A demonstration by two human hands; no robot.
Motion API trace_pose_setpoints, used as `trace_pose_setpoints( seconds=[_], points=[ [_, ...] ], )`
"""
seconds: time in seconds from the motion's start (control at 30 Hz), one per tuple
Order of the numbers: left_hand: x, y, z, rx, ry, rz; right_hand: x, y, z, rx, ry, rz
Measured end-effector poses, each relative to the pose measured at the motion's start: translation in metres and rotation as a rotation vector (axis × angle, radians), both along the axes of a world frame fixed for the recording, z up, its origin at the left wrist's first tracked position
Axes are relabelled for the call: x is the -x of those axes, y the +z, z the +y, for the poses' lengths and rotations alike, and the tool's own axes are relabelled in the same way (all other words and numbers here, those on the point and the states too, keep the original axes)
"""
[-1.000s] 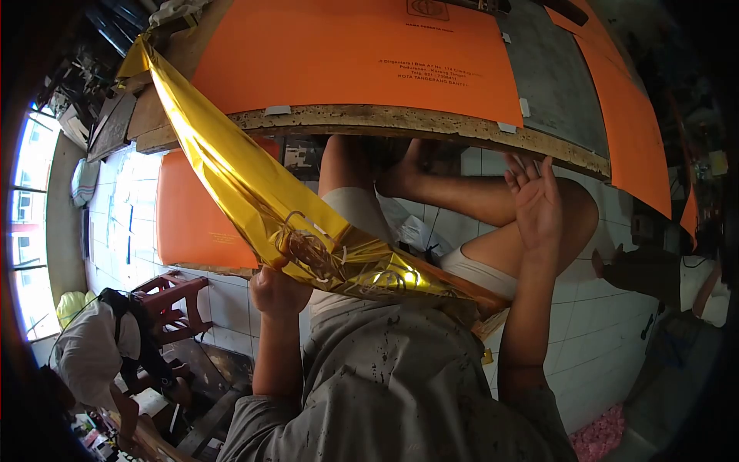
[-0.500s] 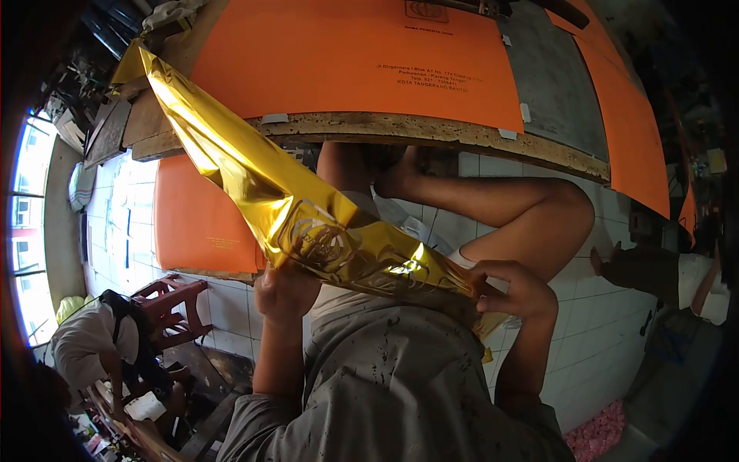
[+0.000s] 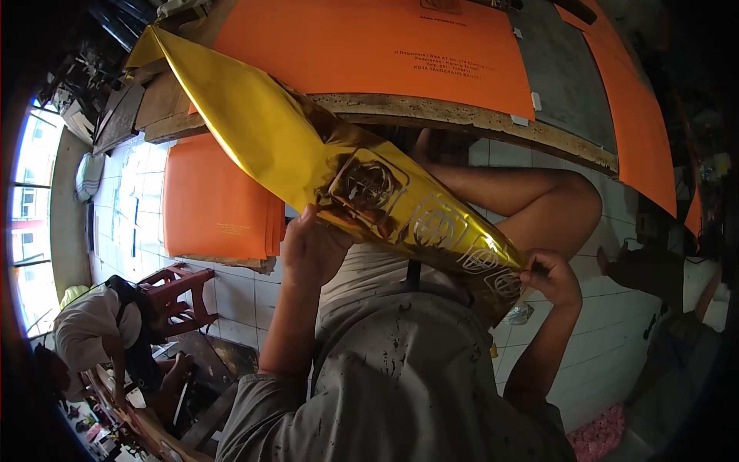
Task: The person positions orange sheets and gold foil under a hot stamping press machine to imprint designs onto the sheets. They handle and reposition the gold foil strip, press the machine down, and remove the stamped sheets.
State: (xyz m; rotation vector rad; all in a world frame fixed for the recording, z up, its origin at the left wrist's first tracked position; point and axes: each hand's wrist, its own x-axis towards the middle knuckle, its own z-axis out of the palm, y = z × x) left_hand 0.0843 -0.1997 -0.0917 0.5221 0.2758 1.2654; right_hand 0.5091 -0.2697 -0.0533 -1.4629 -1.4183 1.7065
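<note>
Bare-handed left grip (image 3: 314,250) and right grip (image 3: 556,280) pinch opposite parts of emblem-marked gold foil (image 3: 265,127) slanting across lap toward desk (image 3: 573,108) bearing printed orange sheets (image 3: 369,50).

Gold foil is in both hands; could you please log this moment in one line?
left hand: holds gold foil; right hand: pinches foil's end; foil: slanted, emblem-marked; orange sheet: on bench
</note>
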Motion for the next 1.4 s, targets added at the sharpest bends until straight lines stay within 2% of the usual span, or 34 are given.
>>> trace_pose_setpoints(
  seconds=[0.07,0.3,0.4,0.53,0.63,0.73,0.8,0.87,0.9,0.93,0.97,1.1,1.17,1.23,1.27,1.33,1.37,1.4],
  points=[
    [0.003,-0.002,0.001,-0.016,-0.028,0.027,0.001,0.008,0.002,0.031,-0.046,0.042],
    [0.021,0.039,0.017,-0.028,0.034,0.323,-0.019,0.009,0.001,0.034,-0.119,-0.024],
    [0.042,0.043,0.022,-0.082,0.049,0.440,-0.025,0.016,0.003,0.028,-0.100,0.019],
    [0.051,0.043,0.024,-0.089,0.086,0.457,-0.033,0.015,0.006,-0.033,-0.096,0.008],
    [0.047,0.049,0.022,-0.105,0.173,0.607,-0.033,0.022,0.008,-0.039,-0.103,-0.014],
    [0.068,0.073,0.026,-0.005,0.242,1.082,-0.033,0.028,0.009,-0.040,-0.101,-0.026],
    [0.077,0.096,0.037,0.014,0.453,1.520,-0.035,0.031,0.010,-0.053,-0.100,-0.043],
    [0.082,0.114,0.058,-0.088,0.715,1.662,-0.036,0.035,0.012,-0.087,-0.098,-0.081],
    [0.091,0.113,0.075,-0.294,0.855,1.842,-0.037,0.037,0.013,-0.105,-0.097,-0.100],
    [0.090,0.123,0.091,-0.405,0.941,1.904,-0.038,0.041,0.014,-0.105,-0.090,-0.109],
    [0.095,0.125,0.113,-0.696,0.980,1.814,-0.039,0.046,0.015,-0.108,-0.084,-0.118],
    [0.103,0.129,0.209,-1.219,0.882,1.902,-0.053,0.053,0.021,-0.194,-0.079,-0.229],
    [0.110,0.132,0.233,-1.288,0.698,2.002,-0.059,0.063,0.026,-0.207,-0.083,-0.270],
    [0.116,0.143,0.248,-1.199,0.426,2.135,-0.070,0.073,0.031,-0.179,-0.106,-0.308],
    [0.125,0.142,0.262,-1.250,0.407,2.058,-0.075,0.078,0.035,-0.208,-0.119,-0.329],
    [0.119,0.152,0.266,-0.899,0.212,1.995,-0.085,0.087,0.046,-0.258,-0.143,-0.369],
    [0.124,0.156,0.278,-0.923,0.114,2.031,-0.095,0.089,0.054,-0.294,-0.148,-0.394],
    [0.130,0.153,0.290,-0.894,0.128,2.009,-0.106,0.091,0.063,-0.331,-0.152,-0.419]
  ],
)
